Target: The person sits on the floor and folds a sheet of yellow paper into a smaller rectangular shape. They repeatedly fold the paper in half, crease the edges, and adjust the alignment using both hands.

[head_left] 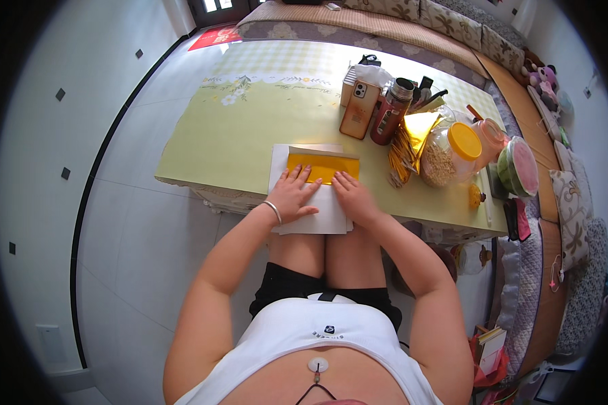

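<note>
A glossy gold rectangular foil-like sheet (pixel 329 164) lies flat, its long side running left to right, its near edge partly covered by fingertips. A greyish-beige strip borders its far edge. Beneath it, white rectangular paper sheets (pixel 325 210) lie slightly misaligned on the surface (pixel 223 148), their near end projecting past its edge.

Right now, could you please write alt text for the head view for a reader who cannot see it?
A person's left hand and right hand rest on a gold sheet lying over white paper at the near edge of a pale green table. On its right side are a phone, red bottle, gold foil and yellow-lidded jar.
</note>
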A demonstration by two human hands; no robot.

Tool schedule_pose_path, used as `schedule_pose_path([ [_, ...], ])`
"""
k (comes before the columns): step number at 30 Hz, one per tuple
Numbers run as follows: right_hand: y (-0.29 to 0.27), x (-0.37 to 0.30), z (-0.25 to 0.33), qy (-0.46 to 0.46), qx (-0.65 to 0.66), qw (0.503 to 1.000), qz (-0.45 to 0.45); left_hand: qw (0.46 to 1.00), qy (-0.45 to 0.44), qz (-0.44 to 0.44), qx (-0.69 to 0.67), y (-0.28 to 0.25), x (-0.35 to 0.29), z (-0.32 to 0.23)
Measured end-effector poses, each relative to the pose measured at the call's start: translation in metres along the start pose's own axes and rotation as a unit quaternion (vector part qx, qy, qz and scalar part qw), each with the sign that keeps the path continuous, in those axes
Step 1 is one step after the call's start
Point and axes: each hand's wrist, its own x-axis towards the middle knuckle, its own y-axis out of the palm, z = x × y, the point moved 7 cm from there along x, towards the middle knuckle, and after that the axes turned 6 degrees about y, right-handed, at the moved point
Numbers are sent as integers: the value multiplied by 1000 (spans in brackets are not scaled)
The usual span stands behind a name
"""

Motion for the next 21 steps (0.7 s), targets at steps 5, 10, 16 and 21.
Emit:
schedule_pose_path([
  [5,-35,-11,-7,-61,-36,997,-28,996,25,-82,-16,-7,-2,17],
  [10,-32,5,-11,-22,-60,998,-27,990,3,-133,-41,-25,36,-6],
  [16,-37,18,-11,26,-43,997,-64,980,-25,-196,-23,-21,52,-22],
  [21,-65,14,15,83,131,987,-46,965,-44,-250,-65,-12,38,-15],
])
